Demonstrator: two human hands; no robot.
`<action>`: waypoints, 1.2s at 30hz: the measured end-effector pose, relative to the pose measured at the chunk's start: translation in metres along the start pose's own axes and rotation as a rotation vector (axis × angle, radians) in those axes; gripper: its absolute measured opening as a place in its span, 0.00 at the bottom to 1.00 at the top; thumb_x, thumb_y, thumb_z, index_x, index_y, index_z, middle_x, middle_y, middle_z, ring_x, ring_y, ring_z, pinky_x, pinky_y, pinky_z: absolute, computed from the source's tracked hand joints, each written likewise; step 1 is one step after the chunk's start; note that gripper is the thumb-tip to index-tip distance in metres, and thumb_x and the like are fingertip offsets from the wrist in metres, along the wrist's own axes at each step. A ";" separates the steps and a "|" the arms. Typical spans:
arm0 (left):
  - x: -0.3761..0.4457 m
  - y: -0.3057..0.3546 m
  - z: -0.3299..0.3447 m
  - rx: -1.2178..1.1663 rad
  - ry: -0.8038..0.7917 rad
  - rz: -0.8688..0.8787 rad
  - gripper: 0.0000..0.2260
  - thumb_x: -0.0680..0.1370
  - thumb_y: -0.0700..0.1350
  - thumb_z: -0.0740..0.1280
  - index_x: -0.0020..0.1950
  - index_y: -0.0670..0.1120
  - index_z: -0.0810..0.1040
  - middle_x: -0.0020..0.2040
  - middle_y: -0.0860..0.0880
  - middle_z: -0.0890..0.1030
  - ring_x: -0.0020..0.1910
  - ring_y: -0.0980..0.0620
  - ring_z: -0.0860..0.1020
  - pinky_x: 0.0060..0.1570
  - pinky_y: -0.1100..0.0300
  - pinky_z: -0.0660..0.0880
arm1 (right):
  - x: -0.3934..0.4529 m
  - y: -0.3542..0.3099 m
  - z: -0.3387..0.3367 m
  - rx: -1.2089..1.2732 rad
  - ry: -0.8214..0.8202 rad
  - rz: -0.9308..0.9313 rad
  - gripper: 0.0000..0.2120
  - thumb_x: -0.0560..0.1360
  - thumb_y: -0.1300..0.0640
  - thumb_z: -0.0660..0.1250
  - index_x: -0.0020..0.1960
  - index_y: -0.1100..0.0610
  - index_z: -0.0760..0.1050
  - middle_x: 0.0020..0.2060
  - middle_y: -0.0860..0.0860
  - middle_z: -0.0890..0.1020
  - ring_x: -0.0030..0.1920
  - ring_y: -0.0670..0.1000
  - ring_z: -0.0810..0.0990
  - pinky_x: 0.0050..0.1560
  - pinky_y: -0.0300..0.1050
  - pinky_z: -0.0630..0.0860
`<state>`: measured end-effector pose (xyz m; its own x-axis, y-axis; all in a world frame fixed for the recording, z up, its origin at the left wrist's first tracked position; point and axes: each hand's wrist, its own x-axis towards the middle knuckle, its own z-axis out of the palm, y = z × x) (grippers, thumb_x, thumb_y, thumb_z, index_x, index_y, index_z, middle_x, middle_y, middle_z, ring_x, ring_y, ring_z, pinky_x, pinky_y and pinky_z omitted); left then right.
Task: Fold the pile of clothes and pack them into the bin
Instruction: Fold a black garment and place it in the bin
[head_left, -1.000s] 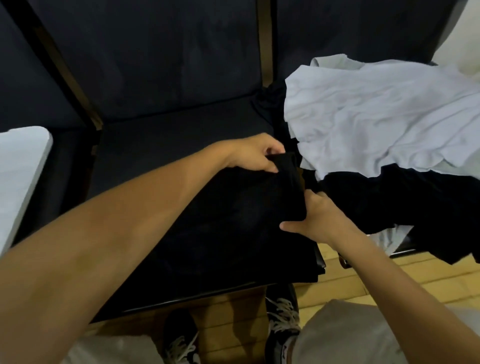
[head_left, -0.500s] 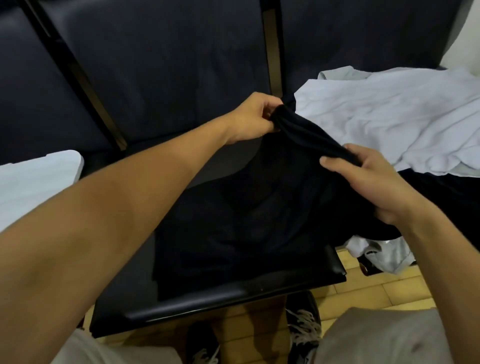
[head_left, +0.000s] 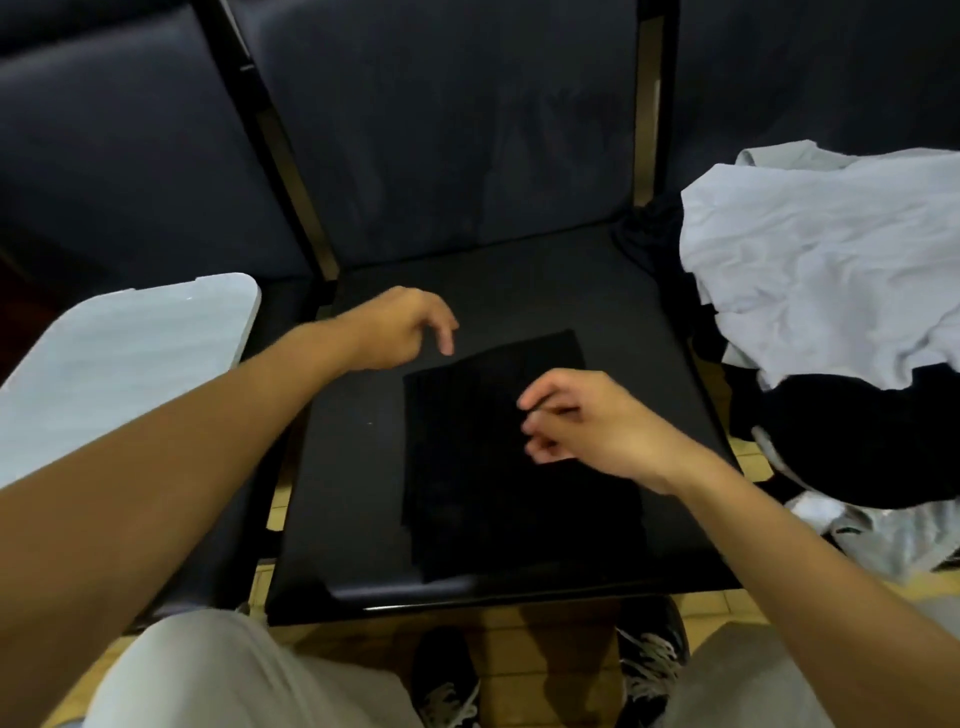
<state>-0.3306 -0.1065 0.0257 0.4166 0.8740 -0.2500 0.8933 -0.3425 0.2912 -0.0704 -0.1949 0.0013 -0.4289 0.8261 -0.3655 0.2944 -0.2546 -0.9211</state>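
Observation:
A folded black garment (head_left: 498, 467) lies flat as a rectangle on the black chair seat (head_left: 343, 493) in front of me. Just past the garment's far left corner, my left hand (head_left: 400, 327) hovers with loosely bent fingers pointing down and holds nothing. My right hand (head_left: 597, 431) is over the garment's right half, blurred, with loosely curled fingers and nothing visible in them. On the seat to the right is the pile of clothes: a crumpled pale grey shirt (head_left: 831, 260) on top of a black garment (head_left: 857, 447). A white plastic bin (head_left: 130, 358) stands at the left.
Dark padded chair backs (head_left: 441, 130) rise behind the seats. A grey cloth (head_left: 893, 535) hangs off the right seat's front edge. My knees in light trousers (head_left: 234, 675) and dark shoes (head_left: 447, 686) on the wooden floor are below the seat.
Both hands held the black garment up by its edge half a second ago. Now it lies folded flat on the seat and both hands have let go.

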 end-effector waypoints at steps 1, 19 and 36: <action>0.006 0.015 0.009 0.040 0.006 0.077 0.24 0.69 0.25 0.59 0.51 0.47 0.84 0.63 0.48 0.79 0.65 0.48 0.75 0.66 0.61 0.66 | 0.003 0.007 -0.009 -0.172 0.099 0.028 0.06 0.79 0.61 0.67 0.55 0.58 0.78 0.47 0.57 0.84 0.43 0.52 0.85 0.48 0.44 0.83; -0.086 0.055 -0.001 0.479 0.118 0.168 0.13 0.78 0.54 0.67 0.58 0.52 0.69 0.46 0.53 0.79 0.47 0.48 0.79 0.52 0.53 0.73 | 0.006 -0.039 -0.002 -0.992 0.086 -0.207 0.09 0.77 0.42 0.67 0.51 0.45 0.80 0.48 0.45 0.78 0.54 0.50 0.77 0.57 0.48 0.72; -0.610 0.036 0.112 -0.037 0.635 -0.893 0.08 0.74 0.46 0.67 0.52 0.49 0.79 0.46 0.52 0.78 0.41 0.48 0.78 0.36 0.50 0.75 | -0.099 -0.132 0.415 -1.162 -0.705 -0.807 0.11 0.76 0.63 0.61 0.49 0.49 0.78 0.43 0.50 0.79 0.44 0.54 0.78 0.42 0.51 0.75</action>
<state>-0.5340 -0.6910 0.0852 -0.5506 0.8239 0.1341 0.8200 0.5038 0.2717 -0.4213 -0.4513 0.1031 -0.9872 0.0737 -0.1415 0.1269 0.9004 -0.4161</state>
